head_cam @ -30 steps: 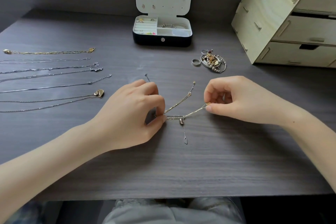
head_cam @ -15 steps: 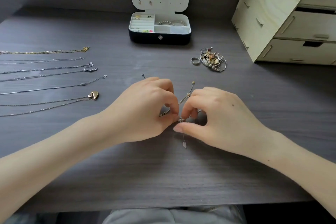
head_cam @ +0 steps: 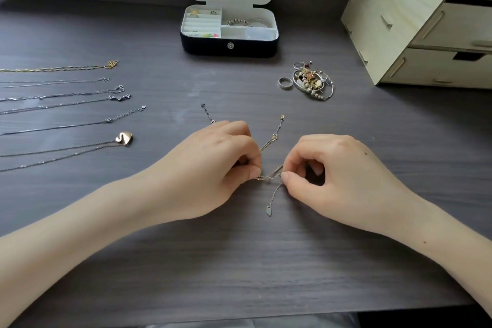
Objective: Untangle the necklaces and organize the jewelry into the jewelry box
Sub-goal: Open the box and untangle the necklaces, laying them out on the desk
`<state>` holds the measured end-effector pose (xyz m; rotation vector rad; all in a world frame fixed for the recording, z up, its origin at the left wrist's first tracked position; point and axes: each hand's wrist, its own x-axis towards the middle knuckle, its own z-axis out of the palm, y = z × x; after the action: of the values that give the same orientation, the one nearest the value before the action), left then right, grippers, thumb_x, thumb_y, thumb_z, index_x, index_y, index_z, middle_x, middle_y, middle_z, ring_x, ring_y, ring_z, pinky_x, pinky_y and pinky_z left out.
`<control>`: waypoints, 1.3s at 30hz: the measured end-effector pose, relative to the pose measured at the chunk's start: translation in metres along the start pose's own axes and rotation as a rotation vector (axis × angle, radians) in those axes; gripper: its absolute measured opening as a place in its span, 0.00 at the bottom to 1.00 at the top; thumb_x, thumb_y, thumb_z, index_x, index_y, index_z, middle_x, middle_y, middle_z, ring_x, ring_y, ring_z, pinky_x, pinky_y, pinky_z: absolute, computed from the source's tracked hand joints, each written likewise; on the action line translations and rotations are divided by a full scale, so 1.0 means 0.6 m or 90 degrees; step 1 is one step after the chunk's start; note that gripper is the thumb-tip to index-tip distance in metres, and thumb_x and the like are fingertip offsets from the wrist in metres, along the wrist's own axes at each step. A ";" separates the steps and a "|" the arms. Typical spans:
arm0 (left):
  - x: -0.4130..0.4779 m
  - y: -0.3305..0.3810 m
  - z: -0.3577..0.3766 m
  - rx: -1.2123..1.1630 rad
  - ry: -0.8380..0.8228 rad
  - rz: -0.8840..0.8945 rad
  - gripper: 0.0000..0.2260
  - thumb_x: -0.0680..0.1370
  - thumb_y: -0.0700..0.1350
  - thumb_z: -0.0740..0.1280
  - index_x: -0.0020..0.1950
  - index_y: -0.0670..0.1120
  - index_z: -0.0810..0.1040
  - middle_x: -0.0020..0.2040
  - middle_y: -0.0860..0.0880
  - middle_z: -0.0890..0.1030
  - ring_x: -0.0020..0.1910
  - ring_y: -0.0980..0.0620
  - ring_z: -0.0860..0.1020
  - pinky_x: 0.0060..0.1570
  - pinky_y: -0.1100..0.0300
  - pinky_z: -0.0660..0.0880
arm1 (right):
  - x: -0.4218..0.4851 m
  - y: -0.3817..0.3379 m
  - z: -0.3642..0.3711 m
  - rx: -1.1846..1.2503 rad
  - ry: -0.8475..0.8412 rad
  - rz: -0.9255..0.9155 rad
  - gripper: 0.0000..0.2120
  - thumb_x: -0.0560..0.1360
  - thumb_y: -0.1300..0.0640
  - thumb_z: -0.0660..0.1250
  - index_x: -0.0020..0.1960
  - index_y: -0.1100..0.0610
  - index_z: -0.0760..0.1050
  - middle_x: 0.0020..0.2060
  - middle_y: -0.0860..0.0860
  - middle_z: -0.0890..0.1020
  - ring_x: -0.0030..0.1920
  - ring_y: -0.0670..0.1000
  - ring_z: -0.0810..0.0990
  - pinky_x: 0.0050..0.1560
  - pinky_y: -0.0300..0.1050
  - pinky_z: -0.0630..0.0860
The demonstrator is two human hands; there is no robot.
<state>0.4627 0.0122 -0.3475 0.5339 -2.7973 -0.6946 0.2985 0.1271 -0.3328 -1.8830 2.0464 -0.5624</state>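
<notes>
Mid-frame, the left hand and right hand face each other, each pinching the tangled necklaces between thumb and forefinger. These span the short gap left-to-right, equally near both hands. Their loose ends trail toward upper right and downward.

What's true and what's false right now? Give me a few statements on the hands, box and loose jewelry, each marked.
1. The left hand and the right hand both pinch the tangled chains. True.
2. The jewelry box is closed. False: it stands open, lid upright.
3. Straightened necklaces lie in a row on the left of the table. True.
4. The silver ring lies inside the jewelry box. False: it lies on the table beside the jewelry pile.
5. The wooden drawer unit stands at far left. False: it stands at far right.
</notes>
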 end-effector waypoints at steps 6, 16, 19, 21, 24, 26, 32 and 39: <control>-0.002 0.001 -0.003 -0.129 -0.003 -0.056 0.07 0.75 0.49 0.63 0.38 0.58 0.70 0.40 0.57 0.72 0.42 0.59 0.71 0.41 0.70 0.66 | 0.001 0.001 0.005 0.019 0.021 0.000 0.05 0.66 0.49 0.63 0.32 0.46 0.72 0.27 0.40 0.73 0.35 0.38 0.72 0.37 0.28 0.64; 0.000 0.003 -0.011 -0.251 -0.018 -0.089 0.06 0.79 0.42 0.62 0.42 0.50 0.73 0.39 0.60 0.80 0.37 0.57 0.74 0.38 0.69 0.68 | 0.004 0.001 0.011 -0.027 0.034 -0.079 0.07 0.67 0.44 0.59 0.35 0.46 0.72 0.31 0.40 0.73 0.34 0.41 0.68 0.36 0.33 0.64; 0.002 0.001 -0.011 -0.285 -0.017 -0.079 0.06 0.79 0.43 0.61 0.43 0.50 0.72 0.38 0.59 0.81 0.38 0.55 0.75 0.40 0.63 0.70 | 0.006 0.001 0.013 -0.024 0.050 -0.083 0.07 0.68 0.43 0.60 0.36 0.45 0.71 0.31 0.40 0.73 0.35 0.42 0.68 0.37 0.34 0.65; 0.002 -0.001 -0.011 -0.290 -0.019 -0.070 0.04 0.76 0.46 0.60 0.42 0.51 0.71 0.38 0.58 0.80 0.38 0.53 0.75 0.41 0.60 0.71 | 0.009 0.003 0.014 -0.013 0.069 -0.080 0.06 0.69 0.45 0.62 0.38 0.46 0.73 0.32 0.40 0.74 0.36 0.43 0.69 0.38 0.36 0.66; 0.002 -0.002 -0.008 -0.332 -0.019 -0.084 0.01 0.74 0.47 0.60 0.44 0.53 0.70 0.38 0.56 0.81 0.41 0.46 0.76 0.46 0.48 0.73 | 0.017 0.005 0.013 -0.035 0.073 -0.102 0.09 0.71 0.47 0.62 0.45 0.48 0.79 0.36 0.41 0.76 0.37 0.44 0.71 0.39 0.41 0.68; 0.001 -0.002 -0.009 -0.372 -0.015 -0.088 0.04 0.73 0.50 0.63 0.45 0.56 0.69 0.37 0.54 0.81 0.42 0.40 0.75 0.48 0.40 0.72 | 0.024 0.005 0.012 -0.029 0.053 -0.119 0.10 0.71 0.48 0.64 0.48 0.48 0.81 0.37 0.41 0.77 0.39 0.45 0.71 0.41 0.41 0.68; 0.000 -0.003 -0.015 -0.449 0.014 -0.102 0.03 0.71 0.43 0.64 0.44 0.48 0.72 0.36 0.49 0.80 0.41 0.40 0.76 0.46 0.42 0.72 | 0.038 0.004 0.015 0.087 -0.004 -0.108 0.06 0.68 0.47 0.68 0.42 0.46 0.82 0.34 0.40 0.76 0.40 0.43 0.72 0.41 0.33 0.65; -0.004 -0.002 -0.009 -0.324 0.030 -0.114 0.07 0.69 0.40 0.60 0.40 0.52 0.74 0.32 0.52 0.77 0.32 0.53 0.71 0.38 0.55 0.70 | 0.032 0.012 0.003 0.215 -0.018 -0.035 0.05 0.64 0.46 0.71 0.36 0.47 0.82 0.29 0.48 0.76 0.31 0.49 0.69 0.34 0.43 0.67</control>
<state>0.4667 0.0100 -0.3434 0.6838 -2.4068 -1.3536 0.2913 0.1084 -0.3373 -1.7379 1.7557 -0.8306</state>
